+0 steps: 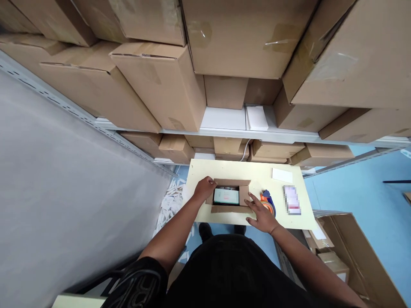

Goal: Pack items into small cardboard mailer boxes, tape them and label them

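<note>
A small cardboard box [230, 209] stands on the table with its top flaps unfolded. Inside it lies a pale green and white packet [226, 196] with small print I cannot read. My left hand [204, 190] is at the box's far left corner, its fingers closed on the cardboard edge there. At the right end, my right hand [261, 215] has its fingers spread, the fingertips touching the right flap. Just beyond that hand is an orange and blue tape dispenser [269, 201], partly covered by the fingers.
The cream table [237, 171] also bears a white card [282, 175] and a blurred phone-like item [292, 200]. Shelves packed with cardboard boxes [167, 85] rise behind. Paper scraps [170, 203] litter the floor at left; a large open carton [356, 252] holds parcels at right.
</note>
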Action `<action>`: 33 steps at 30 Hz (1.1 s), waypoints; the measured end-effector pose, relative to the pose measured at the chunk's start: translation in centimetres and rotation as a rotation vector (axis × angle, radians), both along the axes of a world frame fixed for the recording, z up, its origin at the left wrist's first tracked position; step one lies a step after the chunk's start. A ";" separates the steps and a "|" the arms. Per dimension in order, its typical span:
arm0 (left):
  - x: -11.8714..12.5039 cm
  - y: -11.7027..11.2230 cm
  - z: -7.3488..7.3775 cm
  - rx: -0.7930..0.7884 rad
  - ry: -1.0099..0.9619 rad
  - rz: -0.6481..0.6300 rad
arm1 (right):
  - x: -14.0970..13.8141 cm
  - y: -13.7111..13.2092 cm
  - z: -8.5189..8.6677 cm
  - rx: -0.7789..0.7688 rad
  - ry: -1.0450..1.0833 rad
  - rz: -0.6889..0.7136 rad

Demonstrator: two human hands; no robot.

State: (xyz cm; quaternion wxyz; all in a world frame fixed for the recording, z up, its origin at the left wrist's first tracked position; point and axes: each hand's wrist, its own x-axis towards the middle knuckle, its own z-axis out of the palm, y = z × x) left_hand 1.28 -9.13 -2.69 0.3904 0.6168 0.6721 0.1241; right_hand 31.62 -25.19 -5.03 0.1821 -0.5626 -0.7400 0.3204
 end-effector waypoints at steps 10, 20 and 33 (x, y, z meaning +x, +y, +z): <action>-0.8 -5.6 -0.3 0.086 -0.315 -0.092 | -2.2 1.7 -1.7 0.083 0.049 -0.269; -1.5 -5.6 -0.3 0.185 -0.289 -0.100 | -4.0 3.6 -2.8 -0.048 0.063 -0.584; 0.1 -6.5 -2.1 0.379 0.059 -0.307 | 6.3 -1.7 -4.9 -0.025 -0.276 -0.766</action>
